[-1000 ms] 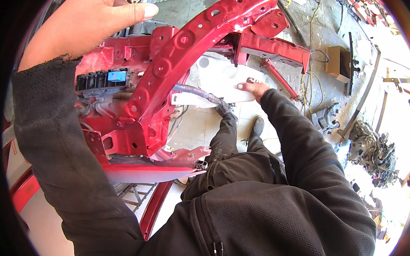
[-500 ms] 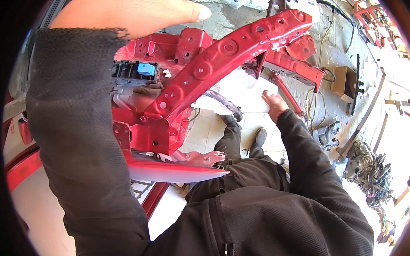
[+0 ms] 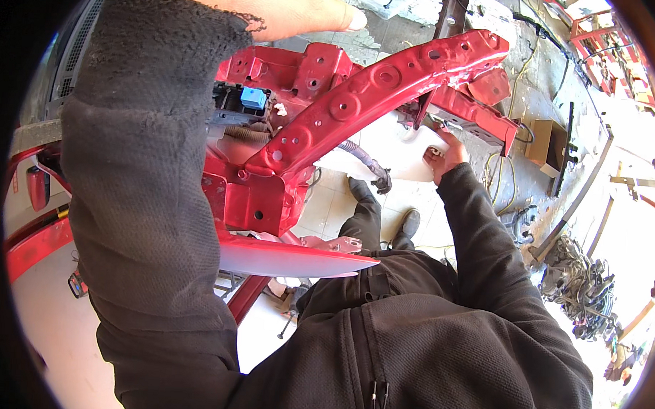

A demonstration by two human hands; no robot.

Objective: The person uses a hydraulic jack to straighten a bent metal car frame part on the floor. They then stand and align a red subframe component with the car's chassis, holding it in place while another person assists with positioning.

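Note:
My right hand [image 3: 450, 157] has its fingers curled round the right end of a white plastic tank [image 3: 394, 145], under the car's red front frame. Much of the tank hides behind the curved red rail [image 3: 345, 104]. At the top edge my left hand [image 3: 298, 12] reaches across the red bodywork with its thumb stretched out; its other fingers lie outside the picture. Nothing shows in that hand. A corrugated hose [image 3: 361, 159] with a dark connector hangs below the rail, close to the tank.
A black fuse box with a blue relay [image 3: 253, 98] sits in the bay. The red fender edge [image 3: 304, 261] juts out by my waist. On the floor to the right are a cardboard box [image 3: 546, 147], yellow cable [image 3: 514, 178] and a tangled wiring heap [image 3: 581, 285].
My right hand's fingers, stretched against the tank before, are now curled round its end. My left hand has moved up and right in the picture, and the whole view has shifted slightly.

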